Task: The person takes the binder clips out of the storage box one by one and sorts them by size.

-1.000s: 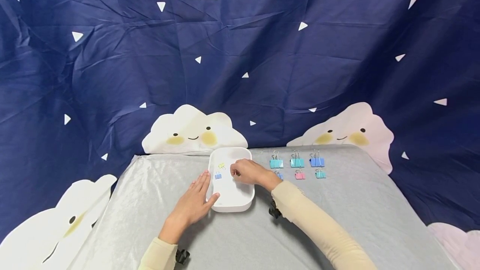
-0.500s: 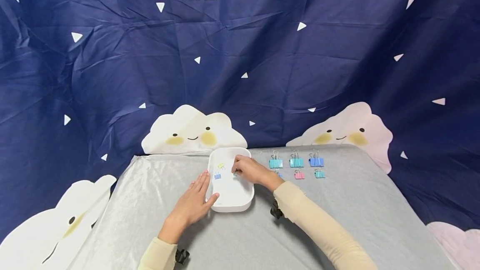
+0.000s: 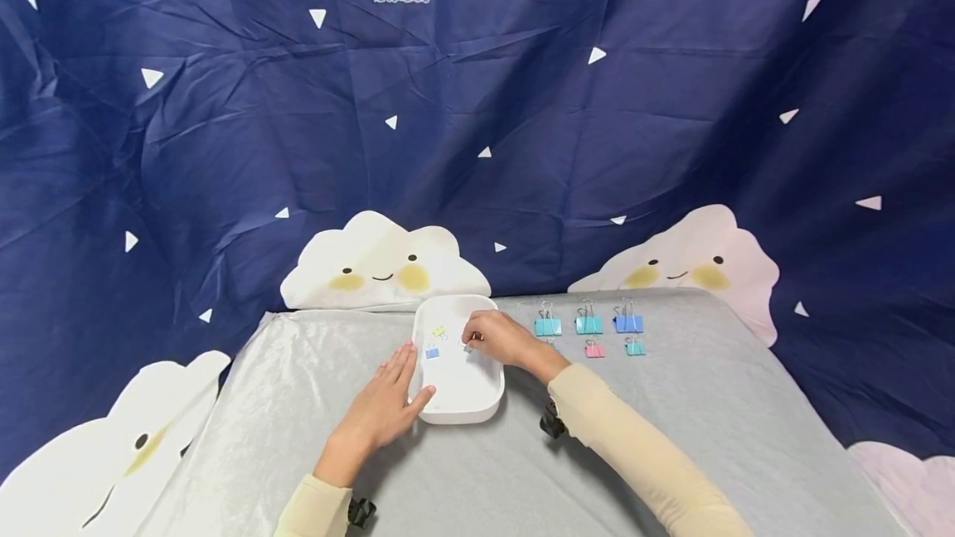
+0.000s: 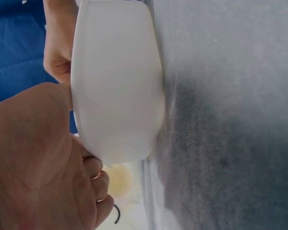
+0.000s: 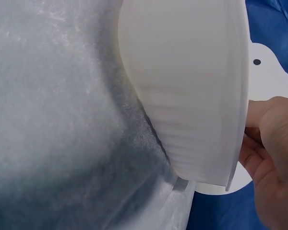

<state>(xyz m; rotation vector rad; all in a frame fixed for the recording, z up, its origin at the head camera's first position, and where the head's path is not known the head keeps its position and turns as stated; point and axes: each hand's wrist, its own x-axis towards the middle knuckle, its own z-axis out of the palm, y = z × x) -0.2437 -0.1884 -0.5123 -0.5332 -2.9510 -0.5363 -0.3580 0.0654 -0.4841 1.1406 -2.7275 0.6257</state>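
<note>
A white box [image 3: 457, 396] with rounded corners stands on the grey cloth. My left hand [image 3: 379, 406] rests along its left rim, fingers straight and thumb over the near corner. Over the box's right half, my right hand [image 3: 501, 340] reaches in with curled fingers and pinches a small teal binder clip [image 3: 467, 347], mostly hidden by the fingertips. A small blue binder clip [image 3: 432, 352] and a small yellow binder clip [image 3: 439, 331] lie inside on the left. Both wrist views show the outer box wall [image 4: 120, 81], which hides the inside.
Right of the box, larger binder clips stand in a back row: two teal ones [image 3: 548, 326] and a blue one [image 3: 629, 323]. In front are a small pink clip [image 3: 594, 350], a small teal clip [image 3: 635, 347] and another partly behind my right wrist. A dark blue curtain [image 3: 477, 106] hangs behind.
My right hand has shifted slightly right within the box, and the small teal clip at its fingertips has come into view. My left hand has stayed on the rim.
</note>
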